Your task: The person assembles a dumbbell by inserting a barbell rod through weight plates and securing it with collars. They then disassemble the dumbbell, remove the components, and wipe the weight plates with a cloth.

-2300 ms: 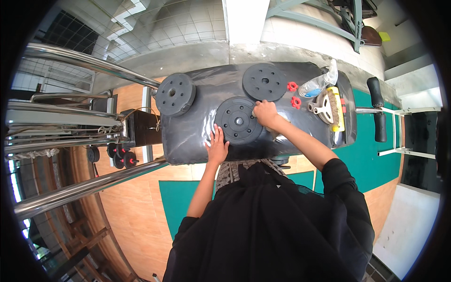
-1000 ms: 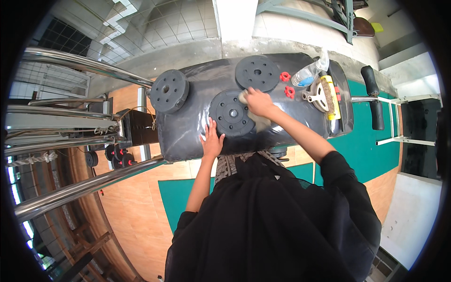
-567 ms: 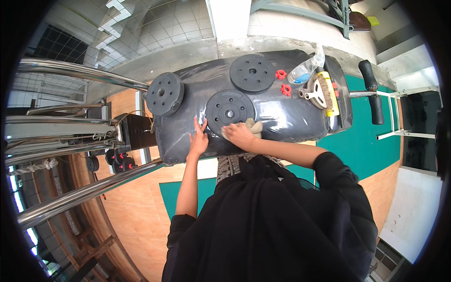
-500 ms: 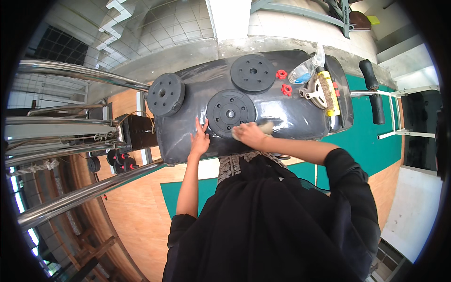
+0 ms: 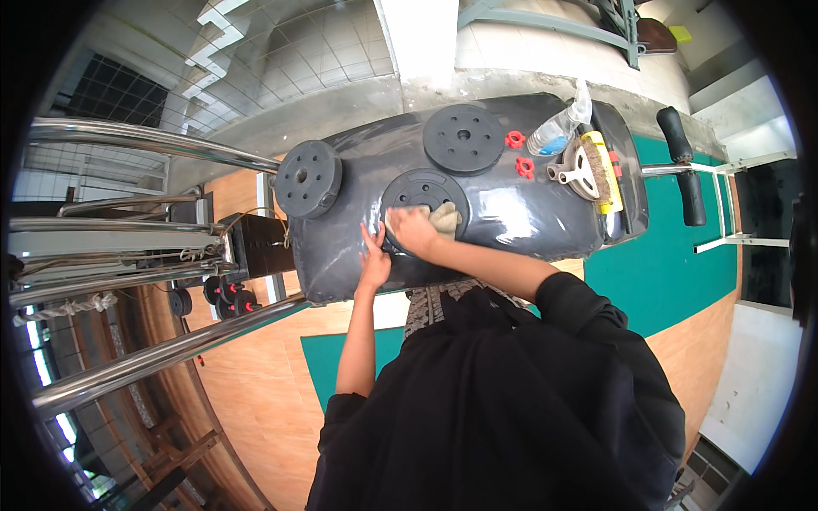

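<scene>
A black weight plate point(image 5: 422, 181) with a ring of holes lies flat on a padded black bench point(image 5: 341, 251) in front of me. My right hand point(image 5: 412, 230) presses a beige cloth point(image 5: 446, 221) against the plate's face, covering its centre hole. At the plate's near left edge rests my left hand point(image 5: 375, 258), its fingers stretched out and apart. Two more black weight plates lie on the bench, one at the far middle point(image 5: 463, 139) and one at the left end point(image 5: 308, 179).
Right on the bench are two red star-shaped collars point(image 5: 524, 168), a clear spray bottle point(image 5: 554, 132), a brush point(image 5: 580, 170) and a yellow cylinder point(image 5: 603, 170). Chrome bars point(image 5: 170, 345) reach in from the left. Padded rollers point(image 5: 688, 198) stand past the right end, above green matting point(image 5: 656, 272).
My right hand with the cloth has moved left and up from the plate's near right edge onto its middle. My left hand stays at the plate's left edge.
</scene>
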Demonstrator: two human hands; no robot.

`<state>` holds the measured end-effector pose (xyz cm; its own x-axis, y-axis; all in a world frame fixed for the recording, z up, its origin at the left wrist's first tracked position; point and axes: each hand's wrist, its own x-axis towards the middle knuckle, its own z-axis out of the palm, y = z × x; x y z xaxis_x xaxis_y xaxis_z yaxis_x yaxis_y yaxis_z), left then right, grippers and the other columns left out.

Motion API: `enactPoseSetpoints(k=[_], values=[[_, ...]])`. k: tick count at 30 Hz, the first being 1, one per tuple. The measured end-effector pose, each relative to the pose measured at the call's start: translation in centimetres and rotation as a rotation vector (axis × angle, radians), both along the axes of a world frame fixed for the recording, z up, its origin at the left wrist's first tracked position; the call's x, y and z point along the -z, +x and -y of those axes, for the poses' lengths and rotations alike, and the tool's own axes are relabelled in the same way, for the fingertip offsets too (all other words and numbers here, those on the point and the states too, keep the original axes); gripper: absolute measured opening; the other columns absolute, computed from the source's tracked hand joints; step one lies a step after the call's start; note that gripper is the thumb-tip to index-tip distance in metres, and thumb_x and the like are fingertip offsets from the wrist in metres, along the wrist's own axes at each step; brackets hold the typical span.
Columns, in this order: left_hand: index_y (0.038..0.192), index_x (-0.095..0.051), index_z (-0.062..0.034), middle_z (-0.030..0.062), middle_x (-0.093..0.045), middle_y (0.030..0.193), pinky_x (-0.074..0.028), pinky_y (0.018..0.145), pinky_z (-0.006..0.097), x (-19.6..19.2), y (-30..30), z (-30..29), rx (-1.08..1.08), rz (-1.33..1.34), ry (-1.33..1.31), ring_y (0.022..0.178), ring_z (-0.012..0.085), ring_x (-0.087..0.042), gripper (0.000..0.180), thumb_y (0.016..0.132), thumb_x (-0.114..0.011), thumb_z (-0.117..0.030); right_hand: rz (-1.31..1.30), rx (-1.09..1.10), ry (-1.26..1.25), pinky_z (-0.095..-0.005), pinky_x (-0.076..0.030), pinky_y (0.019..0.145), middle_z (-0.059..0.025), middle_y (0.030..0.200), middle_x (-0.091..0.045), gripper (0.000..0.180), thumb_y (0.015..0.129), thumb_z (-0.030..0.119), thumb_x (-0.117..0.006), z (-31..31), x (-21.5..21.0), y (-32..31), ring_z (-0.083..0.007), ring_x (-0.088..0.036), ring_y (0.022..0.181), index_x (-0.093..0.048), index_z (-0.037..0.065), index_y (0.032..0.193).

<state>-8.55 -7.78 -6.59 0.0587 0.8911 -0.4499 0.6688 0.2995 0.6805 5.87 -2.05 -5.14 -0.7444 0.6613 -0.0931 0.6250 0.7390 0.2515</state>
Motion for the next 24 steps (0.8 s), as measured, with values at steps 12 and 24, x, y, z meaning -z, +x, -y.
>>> enactPoseSetpoints(k=[12,24], values=[[0.142,0.019,-0.0169,-0.0037,-0.020,0.150,-0.007,0.106,0.060,-1.1,0.7,-0.2,-0.008,0.005,-0.019,0.139,0.0266,-0.015,0.090,0.076,-0.040,0.000,-0.209,0.308,-0.156,-0.0353,-0.051,0.066,-0.0092,0.097,-0.064,0.023,0.074,0.015,-0.060,-6.0,-3.1,2.3,-0.0207,-0.058,0.094,-0.065,0.003,0.094],[0.143,0.016,-0.0174,-0.0038,-0.020,0.150,-0.007,0.105,0.062,-0.2,0.1,0.0,-0.037,0.029,-0.002,0.139,0.0277,-0.016,0.091,0.075,-0.041,0.002,-0.088,0.316,-0.233,-0.0354,-0.050,0.075,-0.0098,0.104,-0.064,0.032,0.078,0.015,-0.058,-8.4,-5.2,-0.8,-0.0204,-0.058,0.097,-0.061,0.002,0.107]])
